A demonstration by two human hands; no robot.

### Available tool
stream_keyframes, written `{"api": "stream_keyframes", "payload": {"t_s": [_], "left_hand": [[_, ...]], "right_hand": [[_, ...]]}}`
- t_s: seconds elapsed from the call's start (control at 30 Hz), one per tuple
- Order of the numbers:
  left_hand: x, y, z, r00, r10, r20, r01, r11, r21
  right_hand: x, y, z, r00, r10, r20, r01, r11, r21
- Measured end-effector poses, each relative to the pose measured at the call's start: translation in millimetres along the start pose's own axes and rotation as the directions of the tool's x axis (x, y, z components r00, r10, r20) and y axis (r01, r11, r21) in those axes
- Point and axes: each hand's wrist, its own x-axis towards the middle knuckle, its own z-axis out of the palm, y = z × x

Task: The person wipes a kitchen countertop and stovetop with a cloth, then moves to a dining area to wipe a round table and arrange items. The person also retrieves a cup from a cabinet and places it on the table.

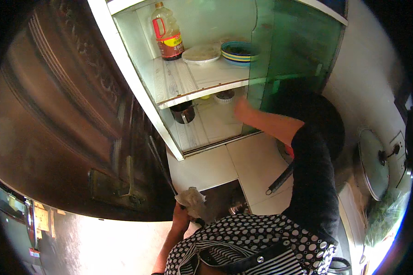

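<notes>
My right hand [241,109], blurred, is at the glass-fronted cabinet, by the edge of its sliding glass door [258,99]; its fingers are not clear. Low at the left, my left hand [182,213] holds a crumpled pale cloth [192,202]. On the upper shelf stand an oil jug [168,34] with a red handle, a white covered dish [201,54] and stacked blue-striped bowls [237,54]. The lower shelf bears a dark metal mug [183,112] and a small ribbed white bowl [224,96] with dark contents.
A dark wooden door [62,120] with a handle [130,175] fills the left. Below the cabinet lies a tiled surface [203,168] with a dark recess. A black pan handle [280,180] juts in near my right sleeve. A glass lid [373,163] leans at the right wall.
</notes>
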Motion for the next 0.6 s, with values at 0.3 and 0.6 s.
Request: {"api": "stream_keyframes", "payload": {"t_s": [0.3, 0.6], "left_hand": [[-19.9, -22.6, -12.1, 1.0, -0.011, 0.006, 0.011, 0.999, 0.049], [-6.3, -56.1, -32.8, 0.994, -0.098, 0.053, 0.106, 0.977, -0.183]], "right_hand": [[46.3, 6.3, 79.2, 0.937, 0.296, -0.184, -0.128, 0.782, 0.61], [73.6, -40.5, -47.4, 0.896, -0.157, -0.416, 0.184, 0.983, 0.026]]}}
